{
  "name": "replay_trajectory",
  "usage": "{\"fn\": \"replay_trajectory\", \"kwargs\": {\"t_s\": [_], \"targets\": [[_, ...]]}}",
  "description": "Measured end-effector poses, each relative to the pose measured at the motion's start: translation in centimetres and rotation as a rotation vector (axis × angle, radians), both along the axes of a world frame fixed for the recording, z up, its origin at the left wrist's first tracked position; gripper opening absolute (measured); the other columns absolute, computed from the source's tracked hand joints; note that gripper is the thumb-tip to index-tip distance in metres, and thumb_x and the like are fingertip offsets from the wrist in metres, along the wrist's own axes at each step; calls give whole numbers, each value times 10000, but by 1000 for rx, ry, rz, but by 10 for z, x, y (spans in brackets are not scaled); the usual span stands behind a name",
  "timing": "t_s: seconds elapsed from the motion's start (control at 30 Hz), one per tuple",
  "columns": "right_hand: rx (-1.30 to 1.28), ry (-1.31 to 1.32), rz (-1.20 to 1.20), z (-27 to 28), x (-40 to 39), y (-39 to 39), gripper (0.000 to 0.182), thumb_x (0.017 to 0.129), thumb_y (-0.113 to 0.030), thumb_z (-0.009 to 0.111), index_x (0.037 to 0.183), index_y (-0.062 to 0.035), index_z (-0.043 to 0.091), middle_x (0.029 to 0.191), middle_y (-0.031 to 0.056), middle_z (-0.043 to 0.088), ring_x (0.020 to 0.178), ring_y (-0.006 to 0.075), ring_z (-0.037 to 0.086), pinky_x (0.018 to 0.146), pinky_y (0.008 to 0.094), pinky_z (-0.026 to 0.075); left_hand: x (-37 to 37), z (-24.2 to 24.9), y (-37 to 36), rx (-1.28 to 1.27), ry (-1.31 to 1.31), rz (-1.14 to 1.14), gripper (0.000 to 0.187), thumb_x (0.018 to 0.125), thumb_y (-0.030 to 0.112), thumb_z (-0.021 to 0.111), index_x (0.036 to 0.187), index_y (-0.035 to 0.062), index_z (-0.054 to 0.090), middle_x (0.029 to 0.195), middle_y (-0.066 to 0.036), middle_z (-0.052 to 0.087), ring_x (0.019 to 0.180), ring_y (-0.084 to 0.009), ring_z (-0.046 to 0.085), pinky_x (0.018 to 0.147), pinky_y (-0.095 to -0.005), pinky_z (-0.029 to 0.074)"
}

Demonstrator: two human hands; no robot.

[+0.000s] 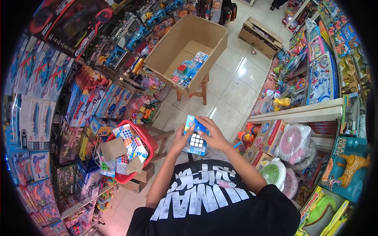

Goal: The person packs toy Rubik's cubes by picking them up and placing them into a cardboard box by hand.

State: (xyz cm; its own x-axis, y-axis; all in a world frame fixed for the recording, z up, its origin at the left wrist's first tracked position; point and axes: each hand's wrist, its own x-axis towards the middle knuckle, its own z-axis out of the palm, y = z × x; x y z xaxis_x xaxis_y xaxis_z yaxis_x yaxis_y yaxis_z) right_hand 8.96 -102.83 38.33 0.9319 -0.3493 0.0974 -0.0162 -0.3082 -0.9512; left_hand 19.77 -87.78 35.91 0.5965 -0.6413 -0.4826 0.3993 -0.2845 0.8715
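A blue blister package with a puzzle cube (pixel 196 141), its white face showing, is held upright in front of the black shirt. My left hand (pixel 182 138) grips its left edge, with the thumb over the front. My right hand (pixel 212 135) holds the upper right side, its fingers across the blue card. Beyond the hands, a large open cardboard box (pixel 157 59) on a wooden stool holds several packaged cubes (pixel 189 70). To the left, a red basket (pixel 151 145) contains more packaged cubes (pixel 126 133) and pieces of brown cardboard (pixel 112 148).
Shelves and racks of packaged toys line the left side. On the right are a white shelf (pixel 299 110), boxes and a pink fan (pixel 292 139). Another cardboard box (pixel 260 38) lies on the tiled floor (pixel 232 88) ahead. A person's foot (pixel 274 7) shows at the top.
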Motion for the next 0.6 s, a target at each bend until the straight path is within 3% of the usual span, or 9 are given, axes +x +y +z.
{"fn": "replay_trajectory", "kwargs": {"t_s": [0.17, 0.27, 0.33, 0.37, 0.4, 0.47, 0.5, 0.6], "targets": [[8, 8, 37, 11, 23, -32, 505, 837, -99, 648, 1326, -42, 534, 1285, 161, 508, 1211, 331, 480, 1055, 380, 371, 16, -14, -24, -45, -90, -42, 395, 964, 309, 609, 1221, 21, 528, 992, -43, 636, 858, -87, 599, 751, -239, 482], [25, -35, -111, 14, 44, -42, 518, 839, -211, 699, 1287, -2, 545, 1279, 183, 494, 1205, 331, 481, 1047, 391, 379, 36, 7, -40, -105, -77, 42, 396, 952, 321, 622, 1192, 18, 536, 993, -64, 641, 910, -103, 582, 811, -264, 463], [-168, 243, -453, 15, 59, -45, 657, 808, -373, 752, 1250, 58, 529, 1283, 220, 463, 1227, 335, 467, 1037, 402, 389, 60, 12, -53, -126, -112, 51, 399, 958, 312, 616, 1213, 20, 519, 1015, -70, 643, 929, -101, 583, 826, -266, 463], [-77, 360, -493, 3, 69, -50, 763, 799, -498, 745, 1228, 87, 509, 1224, 238, 541, 1181, 312, 539, 986, 394, 435, 72, 16, -58, -140, -104, 32, 400, 961, 312, 611, 1219, 23, 513, 1022, -68, 640, 934, -101, 580, 835, -267, 461], [-80, 365, -499, 4, 79, -57, 763, 799, -498, 745, 1228, 87, 509, 1224, 238, 541, 1181, 312, 539, 986, 394, 435, 84, 19, -65, -155, -96, 12, 401, 964, 313, 607, 1224, 25, 507, 1029, -67, 636, 939, -101, 578, 844, -268, 459], [503, 367, -246, 6, 102, -73, 737, 830, -531, 705, 1220, 63, 509, 1119, 210, 640, 1075, 279, 629, 920, 369, 481, 108, 13, -83, -222, -117, 11, 418, 960, 310, 613, 1237, 20, 496, 1050, -74, 628, 959, -118, 577, 860, -287, 460], [457, 331, -336, 5, 114, -72, 675, 867, -525, 667, 1224, 29, 520, 1029, 178, 693, 974, 250, 676, 872, 348, 505, 120, 15, -93, -211, -168, 21, 430, 957, 311, 618, 1242, 15, 493, 1057, -81, 625, 965, -128, 577, 864, -297, 461], [517, 232, -448, 9, 155, -82, 590, 898, -460, 661, 1220, 16, 526, 1063, 166, 682, 977, 236, 669, 868, 338, 507, 160, 27, -121, -186, -264, -5, 467, 950, 310, 629, 1264, 0, 477, 1084, -105, 614, 993, -153, 574, 877, -316, 461]]}}
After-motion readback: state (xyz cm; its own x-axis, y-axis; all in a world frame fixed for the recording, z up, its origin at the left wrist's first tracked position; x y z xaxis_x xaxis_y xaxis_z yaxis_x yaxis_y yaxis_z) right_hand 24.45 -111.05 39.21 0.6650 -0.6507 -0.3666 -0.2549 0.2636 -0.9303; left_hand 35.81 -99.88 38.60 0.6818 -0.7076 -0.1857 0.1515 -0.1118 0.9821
